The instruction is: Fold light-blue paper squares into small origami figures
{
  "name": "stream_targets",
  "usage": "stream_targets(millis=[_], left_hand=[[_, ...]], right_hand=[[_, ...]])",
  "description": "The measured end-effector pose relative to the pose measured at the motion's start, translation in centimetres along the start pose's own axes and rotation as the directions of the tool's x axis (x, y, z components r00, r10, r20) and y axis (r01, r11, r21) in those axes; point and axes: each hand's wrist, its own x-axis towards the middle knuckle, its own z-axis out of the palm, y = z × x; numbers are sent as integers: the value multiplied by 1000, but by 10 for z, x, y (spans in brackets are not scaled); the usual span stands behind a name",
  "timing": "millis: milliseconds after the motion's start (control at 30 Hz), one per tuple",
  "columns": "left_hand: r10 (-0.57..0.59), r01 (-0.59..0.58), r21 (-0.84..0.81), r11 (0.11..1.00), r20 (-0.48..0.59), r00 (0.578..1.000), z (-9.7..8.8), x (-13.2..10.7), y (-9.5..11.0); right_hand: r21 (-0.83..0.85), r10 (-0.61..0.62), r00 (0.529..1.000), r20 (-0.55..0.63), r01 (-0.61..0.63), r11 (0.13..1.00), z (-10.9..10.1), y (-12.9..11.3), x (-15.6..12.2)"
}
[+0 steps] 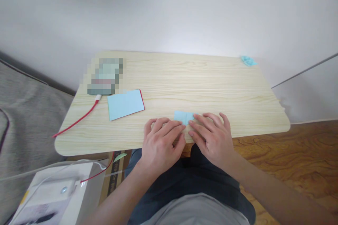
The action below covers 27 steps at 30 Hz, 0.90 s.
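Note:
A small light-blue piece of paper (180, 116) with a crease down its middle lies near the front edge of the table. My left hand (162, 139) rests palm down at its lower left, the fingers stretched out and the index fingertip touching the paper. On the other side, my right hand (213, 137) has its fingers spread, with fingertips on the paper's right part. Neither hand is wrapped round anything. The fingers hide the lower edge and right corner of the paper.
A stack of light-blue paper (126, 104) lies to the left, beside a blurred phone (105, 76) with a red cable (81, 119). A crumpled or folded blue paper piece (248, 60) sits at the far right corner of the table (198, 84). A white box (88, 190) stands below left.

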Motion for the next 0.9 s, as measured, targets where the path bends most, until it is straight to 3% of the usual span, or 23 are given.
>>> stream_targets(millis=[267, 633, 900], left_hand=[[4, -4, 5, 1000, -3, 1000, 1, -2, 0], [-47, 47, -82, 996, -6, 999, -6, -1, -5], [-28, 30, -43, 999, 38, 999, -10, 7, -8]], right_hand=[[54, 8, 998, -62, -4, 999, 6, 3, 26], [193, -57, 998, -19, 60, 979, 12, 16, 38], [208, -65, 998, -11, 66, 976, 13, 18, 37]])
